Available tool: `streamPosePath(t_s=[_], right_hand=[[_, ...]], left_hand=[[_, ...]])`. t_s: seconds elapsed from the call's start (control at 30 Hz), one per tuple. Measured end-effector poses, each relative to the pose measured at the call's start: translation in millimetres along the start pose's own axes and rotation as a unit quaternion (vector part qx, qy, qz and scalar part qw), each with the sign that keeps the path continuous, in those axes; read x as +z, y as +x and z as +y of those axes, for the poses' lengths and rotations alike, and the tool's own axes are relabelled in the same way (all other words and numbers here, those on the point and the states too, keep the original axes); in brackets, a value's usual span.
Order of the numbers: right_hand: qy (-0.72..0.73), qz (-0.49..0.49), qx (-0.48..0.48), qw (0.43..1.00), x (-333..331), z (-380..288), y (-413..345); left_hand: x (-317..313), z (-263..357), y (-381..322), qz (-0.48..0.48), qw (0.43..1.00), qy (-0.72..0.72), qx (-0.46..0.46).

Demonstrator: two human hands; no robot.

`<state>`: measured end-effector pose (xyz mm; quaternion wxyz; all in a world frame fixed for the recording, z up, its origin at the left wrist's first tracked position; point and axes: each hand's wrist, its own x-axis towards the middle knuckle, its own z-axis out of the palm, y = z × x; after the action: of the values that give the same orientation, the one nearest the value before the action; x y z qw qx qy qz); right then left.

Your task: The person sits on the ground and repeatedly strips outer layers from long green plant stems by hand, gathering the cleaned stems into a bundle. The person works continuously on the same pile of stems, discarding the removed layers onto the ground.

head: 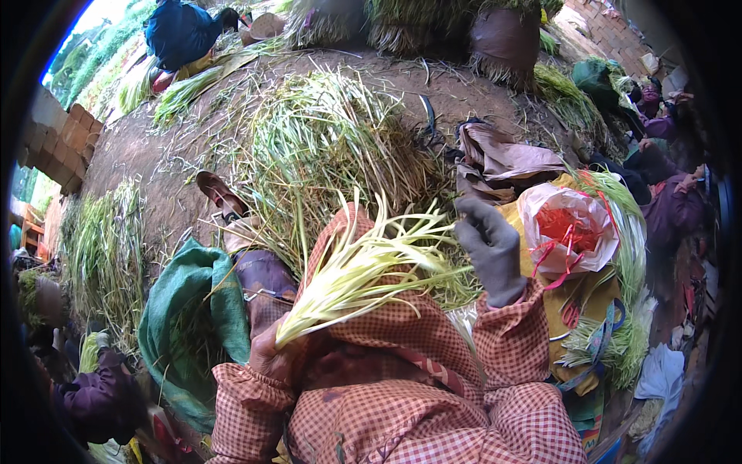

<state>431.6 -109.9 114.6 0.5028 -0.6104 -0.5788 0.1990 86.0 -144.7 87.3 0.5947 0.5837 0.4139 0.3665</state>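
My bare left hand (271, 351) grips the base of a bunch of pale yellow, chive-like leaves (359, 267) above my lap. The leaves fan out up and to the right. At their tips is my right hand (491, 249) in a grey glove, its fingers curled but apart, with no thing visible between them. A checked apron (394, 412) covers my lap. Just right of the glove, a white plastic bag (527, 214) holds red plastic strips (562, 229). Beyond my lap rises a large heap of green and dried leaves (336, 127).
A green woven sack (159, 313) stands beside my left leg. Trimmed bundles (626, 348) and a blue patterned strap (606, 336) lie on yellow cloth (556, 296) at right. A crumpled brown cloth (504, 153) lies ahead. Other people sit nearby, including one in blue (182, 35).
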Motion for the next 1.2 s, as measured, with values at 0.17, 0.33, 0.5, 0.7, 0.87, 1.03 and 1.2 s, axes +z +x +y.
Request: streamPosePath(t_s=[0.17,0.33,0.5,0.7,0.87,1.03,1.2], right_hand=[[0.016,0.041,0.018,0.999,-9,6,-16],[0.094,-0.055,0.032,0.993,13,-1,-31],[-0.009,-0.098,-0.097,0.990,34,-6,-20],[-0.068,-0.090,-0.162,0.980,49,-9,2],[-0.108,-0.101,-0.196,0.969,59,-15,20],[-0.155,-0.270,-0.209,0.927,73,-25,18],[-0.251,-0.353,-0.226,0.873,89,-20,12]], left_hand=[[2,-12,-2,0.005,0.997,0.056,-0.048],[4,-26,-5,0.033,0.990,-0.101,-0.093],[-3,-36,-4,0.026,0.979,0.201,0.033],[-7,-38,-12,0.052,0.889,0.445,0.096],[-5,-37,-12,0.057,0.864,0.487,0.114],[-3,-37,-11,0.060,0.865,0.485,0.117],[-3,-36,-11,0.063,0.849,0.511,0.116]])
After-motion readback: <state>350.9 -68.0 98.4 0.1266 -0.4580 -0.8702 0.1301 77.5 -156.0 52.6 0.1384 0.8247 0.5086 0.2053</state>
